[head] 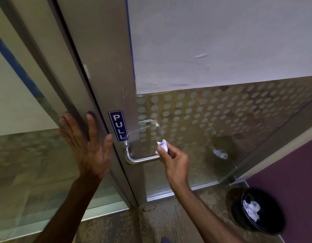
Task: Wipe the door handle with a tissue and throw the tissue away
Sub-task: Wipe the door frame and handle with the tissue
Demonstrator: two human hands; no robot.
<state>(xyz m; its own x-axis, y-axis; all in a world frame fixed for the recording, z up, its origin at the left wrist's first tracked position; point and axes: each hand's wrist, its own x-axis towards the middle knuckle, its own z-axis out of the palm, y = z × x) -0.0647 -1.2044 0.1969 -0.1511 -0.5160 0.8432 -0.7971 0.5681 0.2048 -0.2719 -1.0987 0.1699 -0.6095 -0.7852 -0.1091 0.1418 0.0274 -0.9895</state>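
Note:
A steel lever door handle (140,159) sticks out from the metal door frame (106,71), just below a blue PULL sticker (118,126). My right hand (175,162) pinches a crumpled white tissue (163,146) and presses it against the free right end of the handle. My left hand (86,148) lies flat with fingers spread on the frame's left edge and holds nothing. A black waste bin (272,207) stands on the floor at the lower right, with crumpled tissues (251,209) inside.
The glass door panel (221,120) with a dotted frosted pattern reflects the bin. A purple wall (295,172) rises at the right, close behind the bin. Speckled floor (162,216) runs below the door. Another glass pane (25,155) stands at the left.

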